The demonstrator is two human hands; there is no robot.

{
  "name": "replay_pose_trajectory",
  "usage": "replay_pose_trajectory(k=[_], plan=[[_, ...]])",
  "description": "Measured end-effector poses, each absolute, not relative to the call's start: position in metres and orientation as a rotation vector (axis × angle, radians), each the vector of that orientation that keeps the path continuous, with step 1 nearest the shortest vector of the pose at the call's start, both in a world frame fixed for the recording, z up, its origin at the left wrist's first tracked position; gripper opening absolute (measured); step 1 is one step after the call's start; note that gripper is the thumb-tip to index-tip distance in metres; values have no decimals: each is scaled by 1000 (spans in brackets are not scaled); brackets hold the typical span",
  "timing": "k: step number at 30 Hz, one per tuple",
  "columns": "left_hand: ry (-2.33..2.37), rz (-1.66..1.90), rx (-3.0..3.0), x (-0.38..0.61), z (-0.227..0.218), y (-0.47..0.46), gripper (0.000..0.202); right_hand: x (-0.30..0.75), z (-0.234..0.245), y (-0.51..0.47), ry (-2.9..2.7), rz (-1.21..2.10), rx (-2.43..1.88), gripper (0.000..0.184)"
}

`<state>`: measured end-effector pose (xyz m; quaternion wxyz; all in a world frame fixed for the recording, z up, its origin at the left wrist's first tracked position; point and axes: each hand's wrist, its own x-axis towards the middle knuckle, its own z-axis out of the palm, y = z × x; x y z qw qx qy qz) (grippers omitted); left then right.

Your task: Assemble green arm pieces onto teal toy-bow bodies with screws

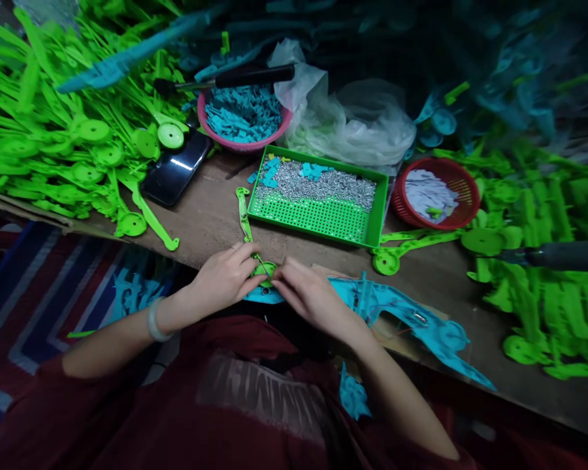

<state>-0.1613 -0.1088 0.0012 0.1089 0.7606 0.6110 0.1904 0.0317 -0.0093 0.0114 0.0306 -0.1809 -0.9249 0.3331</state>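
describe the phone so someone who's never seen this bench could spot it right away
Start at the green tray of screws mid-bench and look left, past the pink bowl of blue bits. The phone lies flat at the edge of the green parts pile. It is the only black, glossy slab among the plastic.

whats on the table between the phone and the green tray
In the head view, bare wooden table fills most of the stretch between the phone and the green tray; only one small blue piece lies near the tray's corner.
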Motion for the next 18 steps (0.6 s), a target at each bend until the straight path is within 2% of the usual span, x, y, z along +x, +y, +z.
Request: replay_pose_trajectory(k=[4, 10, 15, 18], plan=[[1825, 620, 2172, -158, 2, -112, 25, 34, 8, -14, -2918, 724, -455, 24], [1911, 644, 2070, -150, 4, -110, 21, 33, 7, -26, -2949, 513, -447, 24], [2028, 471, 1993, -146, 6, -106, 10, 43, 9, -22, -2881, 518, -709, 23], [2016, 423, 2025, -145, 6, -102, 6, 50, 6, -15, -2850, 529, -702, 25]])
